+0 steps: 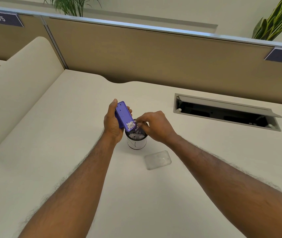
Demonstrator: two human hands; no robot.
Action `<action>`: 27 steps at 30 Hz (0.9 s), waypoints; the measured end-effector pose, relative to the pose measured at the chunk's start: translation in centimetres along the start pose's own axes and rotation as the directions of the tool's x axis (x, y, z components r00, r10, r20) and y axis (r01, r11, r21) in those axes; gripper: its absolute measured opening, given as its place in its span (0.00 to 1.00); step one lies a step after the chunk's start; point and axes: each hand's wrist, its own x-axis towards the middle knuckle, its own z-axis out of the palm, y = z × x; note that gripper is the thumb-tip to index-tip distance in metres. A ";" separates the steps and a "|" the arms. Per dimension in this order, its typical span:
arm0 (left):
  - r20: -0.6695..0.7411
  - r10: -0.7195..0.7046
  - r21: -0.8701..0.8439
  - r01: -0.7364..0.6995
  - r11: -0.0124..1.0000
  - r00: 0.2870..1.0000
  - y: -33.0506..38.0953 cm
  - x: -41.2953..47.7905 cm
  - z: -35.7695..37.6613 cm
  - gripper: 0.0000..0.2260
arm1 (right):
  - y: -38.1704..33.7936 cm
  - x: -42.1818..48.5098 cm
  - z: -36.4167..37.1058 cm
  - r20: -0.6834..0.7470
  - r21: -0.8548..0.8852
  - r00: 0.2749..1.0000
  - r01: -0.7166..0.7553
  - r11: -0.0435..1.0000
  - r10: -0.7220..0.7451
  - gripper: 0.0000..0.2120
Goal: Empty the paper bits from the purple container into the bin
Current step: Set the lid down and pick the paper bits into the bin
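Note:
My left hand grips the purple container, tilted with its lower end over the bin. White paper bits are piled at that lower end, and some fall past the rim. The bin is a small black mesh cup with a white paper wrap, standing on the desk; more bits lie inside it. My right hand hovers over the bin's right rim, fingers curled and pinched near the container's lower end. Whether it holds anything is unclear.
A clear plastic lid lies flat on the desk just right of and nearer than the bin. An open cable hatch is set in the desk at the right. A tan partition runs along the back, a cushioned divider at the left.

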 end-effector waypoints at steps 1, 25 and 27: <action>0.000 -0.004 -0.003 0.004 1.000 1.000 0.0 0.0 0.0 0.15 | -0.1 0.1 -0.1 -0.022 0.016 1.000 0.006 1.000 -0.005 0.09; 0.022 -0.022 0.036 0.021 0.999 1.000 0.4 0.1 0.8 0.18 | -1.5 0.4 0.6 0.088 0.020 0.996 0.013 1.000 -0.015 0.05; 0.023 -0.008 0.055 0.007 0.998 1.000 0.5 0.1 0.8 0.18 | -1.2 0.3 0.6 0.084 -0.004 0.996 0.000 1.000 0.000 0.05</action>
